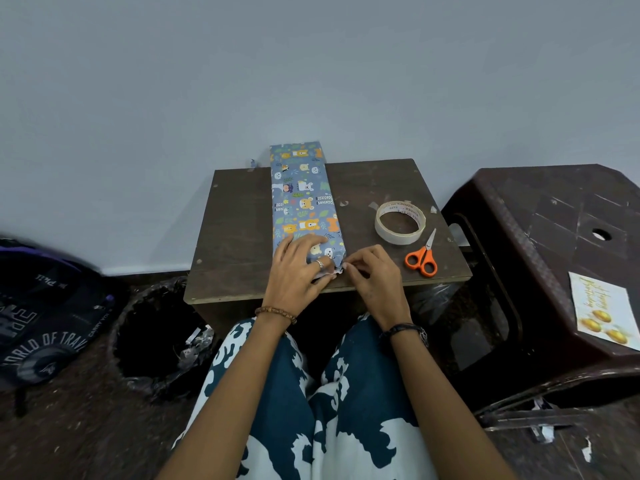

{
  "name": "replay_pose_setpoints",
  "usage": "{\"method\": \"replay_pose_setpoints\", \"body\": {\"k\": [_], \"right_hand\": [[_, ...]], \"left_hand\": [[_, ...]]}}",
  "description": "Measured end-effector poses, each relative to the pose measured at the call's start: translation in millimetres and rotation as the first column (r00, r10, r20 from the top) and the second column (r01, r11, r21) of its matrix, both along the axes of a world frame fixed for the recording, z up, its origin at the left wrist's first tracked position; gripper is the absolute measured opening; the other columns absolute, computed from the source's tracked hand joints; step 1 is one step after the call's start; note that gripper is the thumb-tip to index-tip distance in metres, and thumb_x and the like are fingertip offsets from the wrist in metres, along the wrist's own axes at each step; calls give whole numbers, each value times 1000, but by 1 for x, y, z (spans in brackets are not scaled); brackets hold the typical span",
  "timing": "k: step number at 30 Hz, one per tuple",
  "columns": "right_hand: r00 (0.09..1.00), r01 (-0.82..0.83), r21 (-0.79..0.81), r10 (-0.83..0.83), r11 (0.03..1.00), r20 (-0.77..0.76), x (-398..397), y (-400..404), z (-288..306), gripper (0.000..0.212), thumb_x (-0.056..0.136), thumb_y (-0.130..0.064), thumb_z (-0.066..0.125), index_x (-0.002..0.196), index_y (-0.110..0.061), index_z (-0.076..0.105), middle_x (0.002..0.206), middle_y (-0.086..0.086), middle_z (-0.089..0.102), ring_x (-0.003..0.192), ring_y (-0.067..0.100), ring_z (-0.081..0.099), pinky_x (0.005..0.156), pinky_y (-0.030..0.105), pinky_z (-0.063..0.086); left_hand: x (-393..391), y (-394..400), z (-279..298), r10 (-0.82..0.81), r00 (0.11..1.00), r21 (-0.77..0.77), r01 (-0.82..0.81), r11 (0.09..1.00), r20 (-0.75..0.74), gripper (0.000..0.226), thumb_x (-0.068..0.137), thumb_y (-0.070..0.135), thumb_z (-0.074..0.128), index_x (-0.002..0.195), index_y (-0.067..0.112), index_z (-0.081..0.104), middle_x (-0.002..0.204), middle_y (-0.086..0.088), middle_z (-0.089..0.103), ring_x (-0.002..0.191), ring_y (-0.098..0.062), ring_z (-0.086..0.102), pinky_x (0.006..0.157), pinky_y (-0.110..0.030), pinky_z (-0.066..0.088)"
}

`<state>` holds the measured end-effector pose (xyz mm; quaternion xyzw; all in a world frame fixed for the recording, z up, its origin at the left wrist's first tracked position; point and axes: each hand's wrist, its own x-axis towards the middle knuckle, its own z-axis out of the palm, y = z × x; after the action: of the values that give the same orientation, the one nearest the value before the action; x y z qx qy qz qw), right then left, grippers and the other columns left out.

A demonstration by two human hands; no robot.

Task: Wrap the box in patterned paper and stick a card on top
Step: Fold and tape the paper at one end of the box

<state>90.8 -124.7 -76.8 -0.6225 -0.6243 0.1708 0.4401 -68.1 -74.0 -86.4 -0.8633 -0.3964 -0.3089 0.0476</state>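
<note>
From the head view, a long box [302, 199] already covered in blue animal-patterned paper lies lengthwise on a small dark wooden table [239, 237], its far end reaching past the table's back edge toward the wall and its near end close to the table's front edge. The left hand [298, 268] rests on the near end of the box, fingers spread fairly straight and pressing the paper down. The right hand [370, 271] sits just right of that end, its fingertips pinching the loose paper flap at the box's near right corner. To the right of the box on the table lie a roll of tape [400, 221] and, nearer the front edge, orange-handled scissors [421, 258]. Well right of the box, a birthday card [604, 311] lies on a dark plastic stool [540, 216]. Left of the box, down on the floor, stands a black-lined bin [156, 337].
</note>
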Motion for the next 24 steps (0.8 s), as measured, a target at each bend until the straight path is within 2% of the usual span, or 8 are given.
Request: {"method": "replay_pose_setpoints", "body": {"k": [4,7,9,12,18,20,24], "right_hand": [[999,33,-22,-33,999,18,-1,0,0,12,89,-15,63,89,-5,69,92,-2,53,80,8,56,77,20,50],[998,56,-20,-55,998,33,-1,0,0,14,91,-13,59,88,-3,69,92,-3,52,79,5,52,73,6,40],[997,70,-14,-70,997,35,-1,1,0,14,91,-10,59,88,-2,70,92,-3,52,79,5,51,71,1,36],[996,78,-6,-78,997,33,0,1,0,13,90,-8,60,88,-1,70,92,-2,53,80,5,51,72,0,35],[995,91,-6,-91,996,31,1,2,-2,14,90,-8,60,87,1,71,92,4,57,80,6,52,73,6,34],[995,97,-2,-97,995,24,1,3,-3,14,89,-8,60,85,1,71,91,3,57,80,7,52,73,4,34],[995,94,-6,-94,996,20,2,4,-5,14,89,-8,60,86,0,71,92,3,58,81,6,52,73,4,34]], "left_hand": [[0,0,0,3,1000,-15,-3,1000,-16,22,80,41,56,81,22,67,116,-3,61,112,-18,49,106,-42,29],[0,-1,1,14,1000,8,-14,1000,-27,21,80,41,56,82,24,68,115,-3,61,111,-19,51,105,-43,30],[2,-2,2,16,1000,25,-16,1000,-26,20,81,41,56,81,26,68,115,-3,61,112,-20,50,104,-44,31],[3,-3,2,20,999,56,-18,998,-46,20,83,41,56,78,28,69,116,-4,62,113,-21,50,103,-46,31],[1,-1,1,11,996,77,-4,997,-94,19,83,41,55,89,31,70,118,-3,61,116,-21,47,102,-48,31],[1,-1,0,12,993,75,-3,997,-115,19,84,42,55,90,35,71,119,-3,61,117,-21,46,102,-49,31],[0,-1,0,7,989,83,5,997,-148,22,85,39,52,86,38,73,120,-3,61,118,-22,45,101,-49,30]]}}
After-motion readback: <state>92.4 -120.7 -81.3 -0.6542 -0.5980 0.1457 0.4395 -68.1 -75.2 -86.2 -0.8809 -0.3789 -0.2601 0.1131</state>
